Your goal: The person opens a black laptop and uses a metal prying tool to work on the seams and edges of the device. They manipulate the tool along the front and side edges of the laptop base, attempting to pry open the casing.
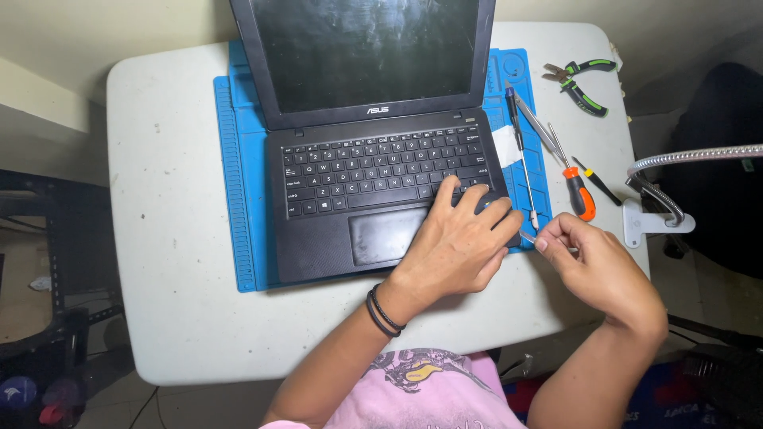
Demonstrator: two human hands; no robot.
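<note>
The left hand (459, 242) lies flat and spread across the lower right corner of the open black laptop (373, 151), fingers reaching onto the last keys, gripping nothing. The laptop sits on a blue mat (238, 199) atop the white worktop (159, 238). Just beside that corner, off the laptop's right edge, the right hand (596, 266) is curled, thumb and forefinger pinched on a thin metal tool (528, 237) whose tip points toward the laptop corner; how much of it is in the hand I cannot tell. Just above the right hand lie tweezers (534, 121), a slim screwdriver (520, 155) and an orange-handled screwdriver (579, 189). Green-handled pliers (580, 83) rest well apart near the far corner. A gooseneck lamp arm (675, 159) is clamped at the right edge
</note>
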